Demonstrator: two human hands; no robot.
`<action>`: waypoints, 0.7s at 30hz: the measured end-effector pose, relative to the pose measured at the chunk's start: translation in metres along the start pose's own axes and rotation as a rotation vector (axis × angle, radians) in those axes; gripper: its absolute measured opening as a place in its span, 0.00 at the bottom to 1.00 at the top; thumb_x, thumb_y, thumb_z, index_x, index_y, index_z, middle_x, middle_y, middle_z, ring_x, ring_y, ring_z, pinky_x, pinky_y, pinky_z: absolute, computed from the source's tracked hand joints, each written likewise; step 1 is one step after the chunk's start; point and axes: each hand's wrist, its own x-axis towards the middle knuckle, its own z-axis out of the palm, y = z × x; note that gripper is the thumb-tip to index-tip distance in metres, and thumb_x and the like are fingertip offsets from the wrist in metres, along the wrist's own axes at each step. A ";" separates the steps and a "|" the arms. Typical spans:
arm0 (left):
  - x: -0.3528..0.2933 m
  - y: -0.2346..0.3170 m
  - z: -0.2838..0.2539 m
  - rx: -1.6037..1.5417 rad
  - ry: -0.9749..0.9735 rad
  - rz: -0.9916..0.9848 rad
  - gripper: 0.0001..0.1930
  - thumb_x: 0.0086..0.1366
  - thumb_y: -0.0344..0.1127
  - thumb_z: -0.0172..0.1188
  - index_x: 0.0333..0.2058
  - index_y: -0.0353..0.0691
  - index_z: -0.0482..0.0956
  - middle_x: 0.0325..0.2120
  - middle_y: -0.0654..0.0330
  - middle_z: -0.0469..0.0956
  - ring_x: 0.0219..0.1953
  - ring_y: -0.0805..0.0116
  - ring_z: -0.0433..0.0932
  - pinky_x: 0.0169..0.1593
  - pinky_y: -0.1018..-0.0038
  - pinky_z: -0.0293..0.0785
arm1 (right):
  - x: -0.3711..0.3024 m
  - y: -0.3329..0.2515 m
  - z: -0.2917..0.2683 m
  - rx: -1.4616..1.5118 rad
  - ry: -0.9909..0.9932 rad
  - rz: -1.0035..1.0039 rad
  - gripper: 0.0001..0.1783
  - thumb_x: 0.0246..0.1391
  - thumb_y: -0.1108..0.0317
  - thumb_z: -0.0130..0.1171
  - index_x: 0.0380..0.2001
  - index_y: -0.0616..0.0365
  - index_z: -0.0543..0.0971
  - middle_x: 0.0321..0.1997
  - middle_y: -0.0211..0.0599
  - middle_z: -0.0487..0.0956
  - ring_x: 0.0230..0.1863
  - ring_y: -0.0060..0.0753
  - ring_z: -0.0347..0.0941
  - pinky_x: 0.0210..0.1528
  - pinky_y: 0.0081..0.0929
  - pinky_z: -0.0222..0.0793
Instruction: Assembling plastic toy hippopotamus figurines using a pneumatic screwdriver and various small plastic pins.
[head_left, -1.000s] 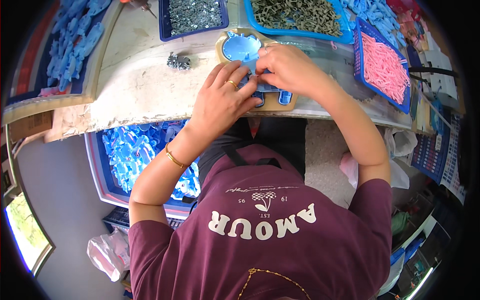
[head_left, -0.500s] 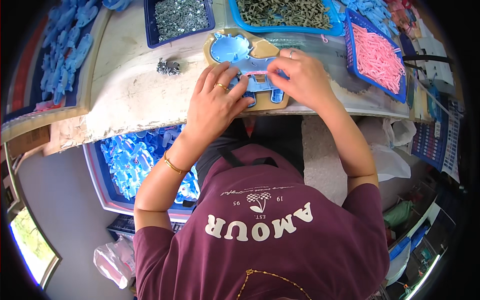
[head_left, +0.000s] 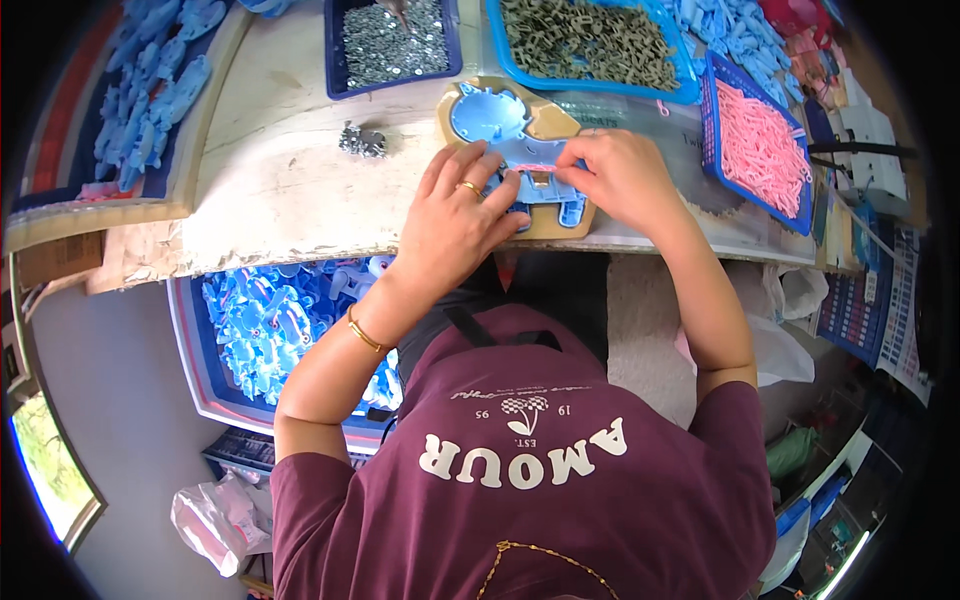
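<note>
The blue shell (head_left: 530,151) lay hollow, round-ended; left hand (head_left: 450,215) spread over its edge, right hand's (head_left: 625,175) grip impossible to tell.

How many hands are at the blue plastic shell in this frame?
2: the left hand rests over the blue plastic shell's left side; the right hand is at its right, near a pink strip. None seems hidden.
</note>
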 end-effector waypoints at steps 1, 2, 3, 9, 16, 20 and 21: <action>0.000 0.000 0.000 0.012 0.009 -0.004 0.21 0.61 0.49 0.65 0.49 0.44 0.77 0.52 0.57 0.74 0.60 0.54 0.69 0.67 0.56 0.62 | 0.005 -0.006 -0.003 -0.003 0.006 -0.014 0.10 0.51 0.61 0.68 0.34 0.53 0.83 0.30 0.36 0.81 0.29 0.41 0.77 0.33 0.38 0.69; -0.001 0.001 -0.001 -0.006 0.007 -0.003 0.21 0.61 0.49 0.65 0.48 0.44 0.77 0.52 0.56 0.74 0.60 0.54 0.69 0.67 0.55 0.62 | 0.012 -0.015 -0.007 0.063 0.126 -0.105 0.13 0.51 0.61 0.69 0.38 0.53 0.82 0.31 0.36 0.81 0.29 0.40 0.77 0.34 0.36 0.70; 0.000 0.001 -0.001 -0.025 0.004 0.000 0.21 0.61 0.49 0.65 0.48 0.44 0.77 0.52 0.56 0.74 0.60 0.54 0.69 0.67 0.55 0.61 | 0.025 -0.027 -0.014 0.130 0.245 -0.195 0.16 0.51 0.61 0.70 0.41 0.54 0.81 0.32 0.36 0.81 0.29 0.39 0.76 0.35 0.35 0.70; -0.002 -0.020 -0.009 -0.137 0.176 -0.085 0.14 0.61 0.35 0.64 0.45 0.39 0.78 0.48 0.53 0.76 0.53 0.52 0.73 0.56 0.60 0.71 | 0.125 -0.159 -0.093 0.665 0.425 -0.378 0.27 0.56 0.61 0.66 0.57 0.58 0.74 0.45 0.40 0.80 0.43 0.38 0.78 0.43 0.35 0.76; 0.019 -0.117 -0.038 0.176 0.279 -0.234 0.05 0.61 0.36 0.63 0.32 0.43 0.82 0.33 0.59 0.79 0.37 0.54 0.76 0.41 0.59 0.74 | 0.128 -0.136 -0.109 0.762 0.267 -0.183 0.24 0.53 0.62 0.70 0.49 0.61 0.75 0.35 0.31 0.79 0.36 0.24 0.76 0.43 0.25 0.73; 0.070 -0.142 -0.023 0.107 0.076 -0.280 0.09 0.59 0.40 0.67 0.37 0.45 0.83 0.36 0.57 0.81 0.42 0.54 0.78 0.44 0.59 0.76 | 0.120 -0.120 -0.096 0.799 0.309 -0.177 0.22 0.53 0.65 0.71 0.48 0.61 0.75 0.34 0.27 0.76 0.35 0.20 0.73 0.41 0.23 0.72; 0.084 -0.147 -0.013 0.091 -0.023 -0.305 0.12 0.59 0.43 0.68 0.39 0.47 0.82 0.37 0.57 0.82 0.45 0.54 0.78 0.46 0.59 0.76 | 0.119 -0.117 -0.094 0.793 0.307 -0.180 0.22 0.53 0.65 0.71 0.48 0.61 0.75 0.34 0.27 0.76 0.35 0.20 0.73 0.41 0.23 0.72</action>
